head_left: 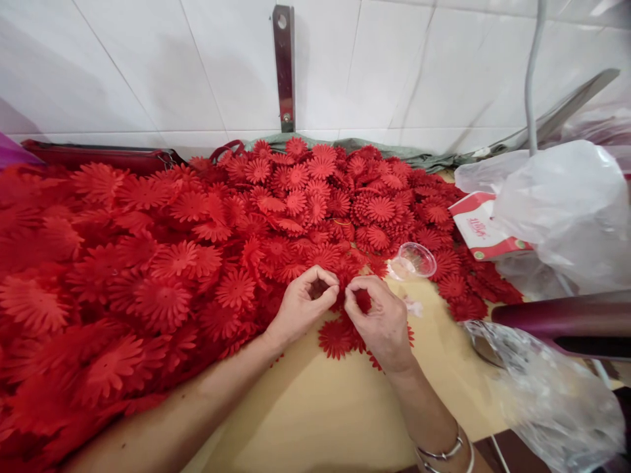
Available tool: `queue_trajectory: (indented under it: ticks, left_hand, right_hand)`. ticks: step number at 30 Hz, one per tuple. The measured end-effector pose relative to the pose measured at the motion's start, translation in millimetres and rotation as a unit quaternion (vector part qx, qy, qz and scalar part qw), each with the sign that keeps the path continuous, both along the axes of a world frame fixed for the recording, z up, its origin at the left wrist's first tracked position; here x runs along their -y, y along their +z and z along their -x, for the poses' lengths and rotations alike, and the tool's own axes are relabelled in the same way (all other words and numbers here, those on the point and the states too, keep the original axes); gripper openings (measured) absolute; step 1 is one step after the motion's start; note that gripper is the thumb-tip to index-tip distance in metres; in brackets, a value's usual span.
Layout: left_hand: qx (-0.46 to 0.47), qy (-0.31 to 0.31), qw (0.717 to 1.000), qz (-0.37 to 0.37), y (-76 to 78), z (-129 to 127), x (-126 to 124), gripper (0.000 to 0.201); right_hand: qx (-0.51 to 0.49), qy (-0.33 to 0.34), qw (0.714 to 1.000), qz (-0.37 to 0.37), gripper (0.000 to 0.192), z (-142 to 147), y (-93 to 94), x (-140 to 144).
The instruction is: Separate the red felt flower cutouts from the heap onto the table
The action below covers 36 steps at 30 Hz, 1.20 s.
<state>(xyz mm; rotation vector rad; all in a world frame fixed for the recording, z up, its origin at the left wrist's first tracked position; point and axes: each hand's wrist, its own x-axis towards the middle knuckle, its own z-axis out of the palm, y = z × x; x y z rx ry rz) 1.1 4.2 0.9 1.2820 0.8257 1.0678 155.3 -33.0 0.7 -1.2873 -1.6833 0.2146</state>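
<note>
My left hand [308, 295] and my right hand [377, 315] face each other just above the table, fingertips a little apart. Thumb and index finger are pinched together on each; whatever lies between them, if anything, is too small to make out. Beneath and beside my right hand, a few red flower-shaped petal pieces [336, 337] lie on the tan table [296, 407]. A large heap of the same red petal pieces [162, 302] spreads behind both hands and all along the left. Close behind my right hand stands a small clear plastic cup [417, 261].
At the right are a white plastic bag [572, 210], a red-and-white box [486, 226], a dark purple object [552, 322] and a crumpled clear bag [557, 401]. A dark red bag [103, 156] lies behind the heap, before the white tiled wall [197, 66] with its metal bracket [284, 72].
</note>
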Motion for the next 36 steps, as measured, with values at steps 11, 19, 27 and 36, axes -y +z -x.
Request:
queue_trajectory:
  ticks: [11,19,27,36]
  left_hand:
    - [0.018,-0.005,1.000,0.005,-3.1,0.2,-1.3,0.016]
    - [0.018,-0.015,1.000,0.014,-3.1,1.0,-1.2,0.017]
    - [0.028,-0.019,0.999,0.022,-6.8,-0.1,-1.4,0.017]
    - [0.007,-0.016,1.000,0.013,-3.0,0.5,-0.7,0.021]
  right_hand:
    - [-0.089,0.037,0.995,0.036,0.015,-1.1,3.2,0.4]
    - [-0.090,0.031,0.994,0.055,0.020,-4.0,4.9,-0.6]
    - [-0.013,0.014,1.000,0.015,0.019,-2.9,2.5,1.5]
    - [0.007,0.011,1.000,0.025,0.014,-3.1,2.8,1.4]
